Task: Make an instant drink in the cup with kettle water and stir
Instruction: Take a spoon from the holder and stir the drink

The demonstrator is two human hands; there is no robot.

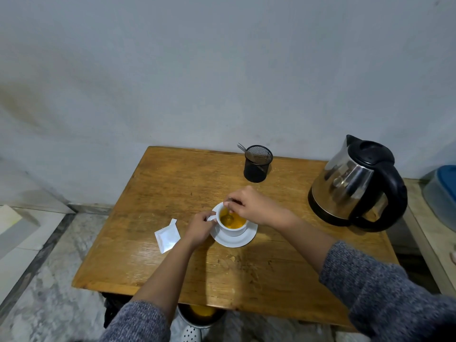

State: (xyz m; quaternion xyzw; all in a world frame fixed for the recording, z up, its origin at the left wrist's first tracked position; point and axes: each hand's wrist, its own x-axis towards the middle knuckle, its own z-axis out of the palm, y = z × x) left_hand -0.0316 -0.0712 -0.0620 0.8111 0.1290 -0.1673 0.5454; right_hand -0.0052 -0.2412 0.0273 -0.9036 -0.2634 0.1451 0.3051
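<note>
A: What fills the frame?
B: A wooden table (pixel 172 183), with a steel kettle (pixel 355 183) at right.
A: And the cup?
B: The white cup (pixel 233 229) of orange drink sits on a saucer (pixel 237 240) at centre. The left hand (pixel 199 227) pinches its handle; the right hand (pixel 251 206) grips a spoon (pixel 229 217) dipped inside. A torn sachet (pixel 167 236) lies left.

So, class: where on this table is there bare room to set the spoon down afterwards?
Bare wood lies along the near edge of the table, below the saucer, and in the far left corner beside the mesh holder. It is crowded around the cup, where both hands work, with the sachet left and the kettle right.
</note>
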